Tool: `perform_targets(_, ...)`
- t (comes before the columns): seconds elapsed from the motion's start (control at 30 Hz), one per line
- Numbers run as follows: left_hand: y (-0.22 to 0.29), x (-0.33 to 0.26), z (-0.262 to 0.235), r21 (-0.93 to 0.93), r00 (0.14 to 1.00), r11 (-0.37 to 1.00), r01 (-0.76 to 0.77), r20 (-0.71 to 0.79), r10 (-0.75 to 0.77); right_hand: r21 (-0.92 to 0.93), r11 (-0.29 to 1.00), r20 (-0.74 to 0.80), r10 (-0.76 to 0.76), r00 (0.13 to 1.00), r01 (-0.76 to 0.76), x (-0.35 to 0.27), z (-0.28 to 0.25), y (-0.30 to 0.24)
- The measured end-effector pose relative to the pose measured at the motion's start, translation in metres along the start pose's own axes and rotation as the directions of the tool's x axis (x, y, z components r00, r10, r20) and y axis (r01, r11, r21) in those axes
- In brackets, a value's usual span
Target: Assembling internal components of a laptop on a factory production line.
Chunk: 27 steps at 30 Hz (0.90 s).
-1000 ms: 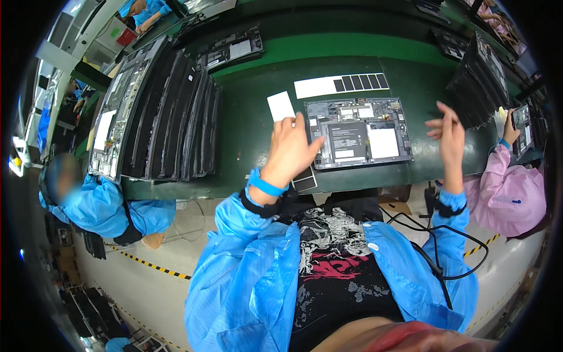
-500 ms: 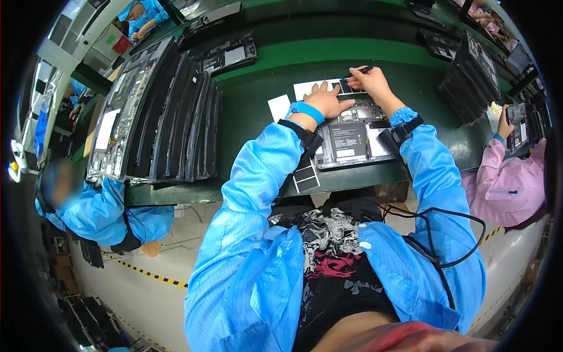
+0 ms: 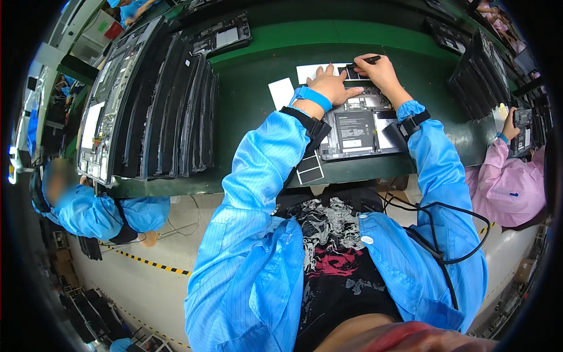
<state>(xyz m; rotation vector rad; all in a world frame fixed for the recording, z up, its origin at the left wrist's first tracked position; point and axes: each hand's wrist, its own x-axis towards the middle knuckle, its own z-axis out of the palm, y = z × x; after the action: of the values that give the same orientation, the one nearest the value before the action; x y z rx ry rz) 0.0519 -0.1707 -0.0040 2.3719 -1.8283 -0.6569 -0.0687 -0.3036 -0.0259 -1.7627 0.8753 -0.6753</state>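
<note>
An opened laptop base (image 3: 355,132) lies before me on the green workbench, its dark battery and circuit board bare. My left hand (image 3: 330,89) is spread flat over a white sheet (image 3: 311,72) with black rectangular pieces, just behind the laptop base. Its thumb reaches over the laptop's far edge. In my right hand (image 3: 384,75) is a slim black pen-like tool (image 3: 372,59), pinched in the fingers at the sheet's right part. The fingers hide the tool's tip. A blank white card (image 3: 280,92) sits left of my left hand, and another sheet of black rectangles (image 3: 309,170) pokes out under my left sleeve.
A tall row of laptop bases (image 3: 170,105) stands on the left, and a second stack (image 3: 478,76) on the right. Another base (image 3: 226,38) lies at the back. Beside the right stack, a co-worker in a pink sleeve (image 3: 498,167) holds a laptop part. A black cable (image 3: 431,234) hangs by my right arm.
The whole view has shifted a little, so the bench sits higher in the picture. Both hands stay at the sheet, and the right one keeps its pinch on the black tool.
</note>
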Motion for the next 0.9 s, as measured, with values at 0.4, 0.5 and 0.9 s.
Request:
perform_targets(0.4, 0.001, 0.001, -0.001, 0.028, 1.0, 1.0, -0.006, -0.023, 0.006, -0.008, 1.0, -0.027, -0.029, 0.999, 0.028, -0.002, -0.004, -0.002)
perform_targets(0.5, -0.004, 0.004, 0.003, -0.003, 1.0, 1.0, -0.007, -0.025, 0.007, -0.038, 0.998, -0.015, -0.045, 0.999, 0.045, 0.0, 0.001, 0.003)
perform_targets(0.9, 0.011, 0.001, -0.01, 0.104, 0.998, 0.994, 0.043, -0.04, -0.039, 0.307, 0.944, -0.162, -0.078, 0.984, 0.125, -0.002, -0.015, 0.002)
